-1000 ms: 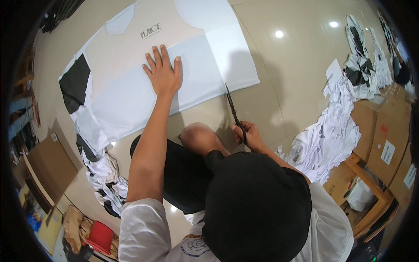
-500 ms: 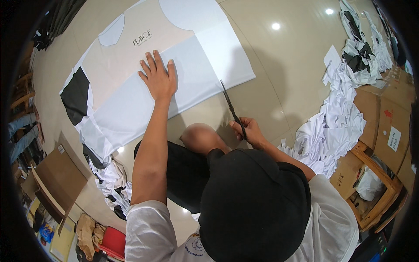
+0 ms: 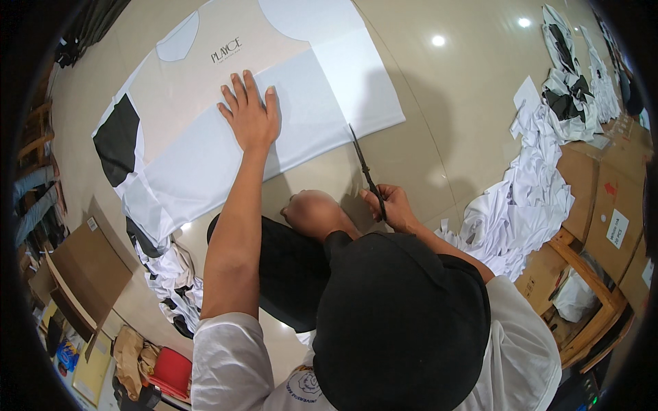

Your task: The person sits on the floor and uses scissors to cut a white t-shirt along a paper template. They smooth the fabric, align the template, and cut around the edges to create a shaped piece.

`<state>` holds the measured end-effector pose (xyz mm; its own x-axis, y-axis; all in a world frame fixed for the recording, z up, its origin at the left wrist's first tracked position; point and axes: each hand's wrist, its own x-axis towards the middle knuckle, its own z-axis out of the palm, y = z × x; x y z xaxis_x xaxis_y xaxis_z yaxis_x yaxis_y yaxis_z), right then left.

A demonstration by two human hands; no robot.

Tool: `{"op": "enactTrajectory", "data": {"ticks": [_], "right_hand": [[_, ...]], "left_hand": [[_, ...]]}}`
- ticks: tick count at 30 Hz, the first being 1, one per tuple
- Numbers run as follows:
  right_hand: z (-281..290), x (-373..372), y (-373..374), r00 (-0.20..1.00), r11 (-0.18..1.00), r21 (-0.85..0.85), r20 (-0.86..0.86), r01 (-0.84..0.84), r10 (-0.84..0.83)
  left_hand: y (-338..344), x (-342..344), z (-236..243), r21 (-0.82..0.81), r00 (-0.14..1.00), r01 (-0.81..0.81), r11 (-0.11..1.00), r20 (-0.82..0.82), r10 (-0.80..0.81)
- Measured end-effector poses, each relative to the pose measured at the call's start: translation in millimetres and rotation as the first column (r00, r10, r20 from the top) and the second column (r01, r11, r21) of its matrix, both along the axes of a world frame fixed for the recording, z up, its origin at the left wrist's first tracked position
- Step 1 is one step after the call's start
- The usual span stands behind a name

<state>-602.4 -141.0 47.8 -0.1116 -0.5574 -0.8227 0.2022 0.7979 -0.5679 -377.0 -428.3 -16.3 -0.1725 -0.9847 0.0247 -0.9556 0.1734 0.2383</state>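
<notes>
A broad sheet of white fabric [image 3: 373, 85] lies spread on the floor, with beige printed areas, dark lettering and a black patch [image 3: 118, 140] at its left. My left hand [image 3: 252, 122] rests palm down on it below the lettering, fingers spread. Closed round the handles of dark scissors [image 3: 366, 170] is my right hand [image 3: 391, 204], just off the fabric's near edge. The blades point away from me, their tips over the fabric near that edge. They look nearly together; whether fabric sits between them I cannot tell.
White fabric scraps [image 3: 514, 198] are heaped on the right beside cardboard boxes [image 3: 596, 185] and a wooden frame [image 3: 596, 312]. More scraps [image 3: 175, 281] lie at the left, near an open carton [image 3: 92, 270]. My bare foot [image 3: 315, 211] is close to the fabric's near edge.
The whole view has shifted slightly. Against the fabric, my left hand and the scissors in my right hand stay in almost the same place.
</notes>
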Motion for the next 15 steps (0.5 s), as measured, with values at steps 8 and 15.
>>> {"op": "enactTrajectory", "data": {"ticks": [8,15], "right_hand": [[-1.9,-1.7,1.9,0.999,1.000,0.011,-0.029,-0.023,0.024],[1.3,-2.1,1.6,0.999,1.000,0.021,-0.030,-0.013,0.013]], "left_hand": [[0.0,0.2,0.1,-0.006,1.000,0.003,1.000,0.005,-0.003],[-0.7,1.6,-2.7,-0.009,1.000,-0.003,1.000,0.008,0.004]]}}
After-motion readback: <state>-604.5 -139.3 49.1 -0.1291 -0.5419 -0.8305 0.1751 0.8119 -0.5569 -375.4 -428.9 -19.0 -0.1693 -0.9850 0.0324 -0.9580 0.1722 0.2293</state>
